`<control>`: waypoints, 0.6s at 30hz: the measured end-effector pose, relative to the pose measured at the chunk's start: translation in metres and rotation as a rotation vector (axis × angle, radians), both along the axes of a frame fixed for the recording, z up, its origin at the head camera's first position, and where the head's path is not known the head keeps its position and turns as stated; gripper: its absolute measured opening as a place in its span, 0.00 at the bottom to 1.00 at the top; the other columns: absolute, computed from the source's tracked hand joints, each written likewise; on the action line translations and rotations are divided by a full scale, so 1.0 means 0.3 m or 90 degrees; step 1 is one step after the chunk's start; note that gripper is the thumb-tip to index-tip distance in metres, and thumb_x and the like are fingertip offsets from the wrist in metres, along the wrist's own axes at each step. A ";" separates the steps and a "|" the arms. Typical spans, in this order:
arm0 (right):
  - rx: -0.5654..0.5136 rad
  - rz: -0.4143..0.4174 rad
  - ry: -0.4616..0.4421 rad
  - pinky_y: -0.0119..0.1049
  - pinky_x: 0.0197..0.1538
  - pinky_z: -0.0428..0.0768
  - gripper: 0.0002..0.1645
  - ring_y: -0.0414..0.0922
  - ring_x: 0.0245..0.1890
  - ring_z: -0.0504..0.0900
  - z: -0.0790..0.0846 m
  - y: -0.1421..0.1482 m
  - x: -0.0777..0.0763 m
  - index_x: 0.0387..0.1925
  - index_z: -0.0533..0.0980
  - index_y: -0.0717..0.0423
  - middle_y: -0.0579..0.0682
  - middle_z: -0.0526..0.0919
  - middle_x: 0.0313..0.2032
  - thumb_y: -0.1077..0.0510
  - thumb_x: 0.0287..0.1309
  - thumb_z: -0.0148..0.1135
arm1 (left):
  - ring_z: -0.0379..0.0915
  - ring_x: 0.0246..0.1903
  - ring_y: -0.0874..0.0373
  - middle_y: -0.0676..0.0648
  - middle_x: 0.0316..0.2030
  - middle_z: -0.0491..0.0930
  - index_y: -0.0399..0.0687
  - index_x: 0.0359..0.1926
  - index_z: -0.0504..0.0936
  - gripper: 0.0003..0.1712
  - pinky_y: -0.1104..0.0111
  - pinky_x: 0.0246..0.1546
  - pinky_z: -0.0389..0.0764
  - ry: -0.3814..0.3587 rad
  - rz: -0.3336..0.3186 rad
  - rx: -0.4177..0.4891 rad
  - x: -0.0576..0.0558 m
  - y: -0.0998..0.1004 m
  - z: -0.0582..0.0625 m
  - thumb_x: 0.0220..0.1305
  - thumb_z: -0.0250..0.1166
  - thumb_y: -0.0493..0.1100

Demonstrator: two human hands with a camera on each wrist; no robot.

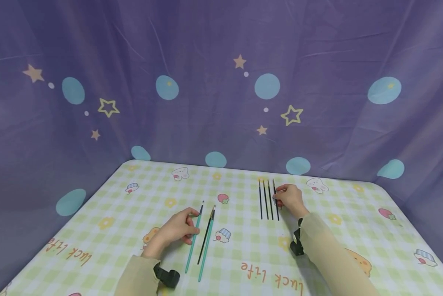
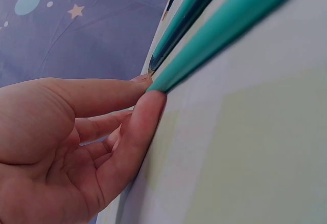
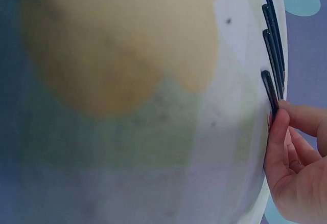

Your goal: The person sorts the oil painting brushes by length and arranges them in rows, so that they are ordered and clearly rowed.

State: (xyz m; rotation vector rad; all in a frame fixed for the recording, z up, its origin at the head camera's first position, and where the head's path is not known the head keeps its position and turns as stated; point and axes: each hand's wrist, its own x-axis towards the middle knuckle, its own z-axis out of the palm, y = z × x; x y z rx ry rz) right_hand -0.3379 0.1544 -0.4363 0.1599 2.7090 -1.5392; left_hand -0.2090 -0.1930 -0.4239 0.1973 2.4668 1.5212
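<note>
My left hand pinches a teal paintbrush between thumb and finger; it lies slanted on the table with its tip pointing away. Close to its right lie a black paintbrush and a second teal paintbrush, their tips nearly meeting. In the left wrist view the held teal handle runs up and right from the fingertips. Farther right, my right hand pinches the rightmost black paintbrush of a row. Three more black paintbrushes lie side by side left of it.
A checked tablecloth with printed cakes, flowers and lettering covers the table. Behind the table's far edge hangs a purple curtain with stars and blue dots. Each wrist carries a black strap-on camera.
</note>
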 end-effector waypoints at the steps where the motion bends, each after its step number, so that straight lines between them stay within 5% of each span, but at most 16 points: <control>1: 0.001 -0.002 0.000 0.31 0.20 0.77 0.16 0.38 0.12 0.76 0.002 -0.001 0.000 0.39 0.76 0.65 0.50 0.80 0.20 0.63 0.46 0.65 | 0.70 0.14 0.58 0.43 0.24 0.69 0.34 0.55 0.66 0.27 0.64 0.17 0.80 -0.001 0.001 0.001 0.000 0.001 0.002 0.54 0.63 0.32; 18: -0.018 -0.006 0.016 0.32 0.21 0.78 0.17 0.39 0.14 0.76 0.024 -0.013 0.026 0.43 0.76 0.65 0.54 0.82 0.24 0.62 0.50 0.62 | 0.71 0.14 0.57 0.43 0.24 0.69 0.35 0.55 0.66 0.27 0.64 0.17 0.80 0.000 0.009 -0.008 -0.006 0.001 -0.007 0.54 0.63 0.33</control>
